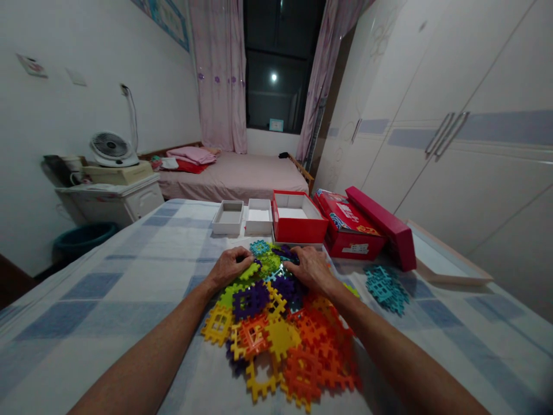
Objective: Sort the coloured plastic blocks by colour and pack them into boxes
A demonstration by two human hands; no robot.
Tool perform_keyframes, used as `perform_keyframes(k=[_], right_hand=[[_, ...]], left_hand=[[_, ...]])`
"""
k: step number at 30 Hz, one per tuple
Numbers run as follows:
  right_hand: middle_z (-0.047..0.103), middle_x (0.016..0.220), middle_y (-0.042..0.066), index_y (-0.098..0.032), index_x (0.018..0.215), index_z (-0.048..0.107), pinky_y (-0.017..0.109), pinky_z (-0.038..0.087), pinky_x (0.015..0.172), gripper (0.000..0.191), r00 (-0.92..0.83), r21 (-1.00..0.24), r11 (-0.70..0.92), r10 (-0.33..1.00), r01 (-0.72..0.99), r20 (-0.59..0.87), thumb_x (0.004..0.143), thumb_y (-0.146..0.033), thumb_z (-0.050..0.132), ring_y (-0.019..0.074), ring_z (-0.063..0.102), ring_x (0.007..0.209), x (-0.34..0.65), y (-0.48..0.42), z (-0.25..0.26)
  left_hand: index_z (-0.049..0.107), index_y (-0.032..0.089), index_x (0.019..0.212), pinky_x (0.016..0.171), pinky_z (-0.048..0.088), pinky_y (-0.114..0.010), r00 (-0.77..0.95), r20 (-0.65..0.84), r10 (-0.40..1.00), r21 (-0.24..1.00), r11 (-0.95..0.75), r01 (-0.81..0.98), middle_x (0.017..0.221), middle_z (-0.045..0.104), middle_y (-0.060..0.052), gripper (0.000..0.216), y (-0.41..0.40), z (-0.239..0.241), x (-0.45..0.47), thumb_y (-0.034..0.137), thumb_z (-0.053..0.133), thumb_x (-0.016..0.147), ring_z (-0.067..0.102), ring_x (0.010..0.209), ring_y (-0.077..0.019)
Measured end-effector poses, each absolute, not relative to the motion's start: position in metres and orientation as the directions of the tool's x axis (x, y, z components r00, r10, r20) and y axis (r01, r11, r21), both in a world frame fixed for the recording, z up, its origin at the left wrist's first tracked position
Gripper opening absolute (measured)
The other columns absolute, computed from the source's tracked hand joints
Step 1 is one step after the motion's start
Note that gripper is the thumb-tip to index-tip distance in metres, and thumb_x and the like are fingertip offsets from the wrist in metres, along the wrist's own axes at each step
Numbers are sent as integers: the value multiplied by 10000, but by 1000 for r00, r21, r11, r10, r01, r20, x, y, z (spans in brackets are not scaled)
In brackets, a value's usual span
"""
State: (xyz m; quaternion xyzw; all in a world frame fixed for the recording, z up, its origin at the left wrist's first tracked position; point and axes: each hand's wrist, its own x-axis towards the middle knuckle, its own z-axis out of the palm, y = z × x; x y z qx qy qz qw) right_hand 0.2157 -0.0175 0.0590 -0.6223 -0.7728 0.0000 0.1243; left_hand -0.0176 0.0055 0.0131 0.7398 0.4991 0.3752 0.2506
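A pile of flat, notched plastic building tiles (280,328) in yellow, orange, purple, green and teal lies on a blue-and-white checked cloth (108,300). My left hand (228,266) is curled with its fingers pinched on a light green tile (250,271) at the pile's far left edge. My right hand (311,268) rests knuckles-up on the far side of the pile, fingers bent over purple and green tiles; what it grips is hidden. A separate small heap of teal tiles (386,288) lies to the right, apart from both hands.
Beyond the pile stand two white open boxes (230,218) (259,216), a red open box (298,222), a red printed box (349,230) and a dark pink lid (382,227). A white tray (444,262) lies at right. A bed, fan and wardrobe are behind.
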Motion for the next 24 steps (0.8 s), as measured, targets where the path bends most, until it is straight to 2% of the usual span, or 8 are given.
perform_keyframes(k=[7,11,14,17,20,24], right_hand=[[694,974,92,-209,1072,621,311,392,801,309,-215,-117,250,945,961,248,899,-372,424,212,619,936,223,-8,55],[702,899,99,-196,1111,586,292,407,718,313,-174,-26,188,947,982,269,916,-273,355,208,651,819,231,-6,56],[701,864,96,-192,1195,524,289,408,682,350,-144,0,150,947,989,287,884,-197,363,215,656,790,235,-3,54],[698,869,105,-172,1272,452,297,413,681,424,-140,-32,157,945,987,296,855,-167,378,228,655,791,237,-2,48],[687,972,115,-166,1312,412,305,423,739,455,-186,-107,223,941,969,282,859,-204,395,227,646,855,239,-2,41],[652,1081,95,-166,1282,434,293,420,821,451,-207,-279,297,927,913,312,833,-208,433,198,613,943,245,1,37]], left_hand=[[641,173,746,740,473,-288,208,357,911,737,-411,537,771,670,-32,227,6,11,-18,364,521,761,599,758,-165],[651,185,753,841,455,-312,177,493,852,682,-505,529,862,670,-48,182,4,20,-15,313,523,778,598,869,-178],[677,187,800,865,444,-315,250,558,791,618,-597,511,899,669,-61,168,-4,33,-3,271,531,790,592,901,-179],[699,201,871,865,435,-329,443,530,723,521,-690,502,922,669,-67,178,-20,44,15,267,556,789,577,925,-193],[703,220,917,884,419,-355,596,461,658,457,-751,476,928,674,-63,197,-36,51,29,282,566,790,572,930,-204],[708,230,876,900,417,-333,627,411,662,544,-730,414,897,685,-40,173,-45,53,33,263,560,792,583,936,-191]])
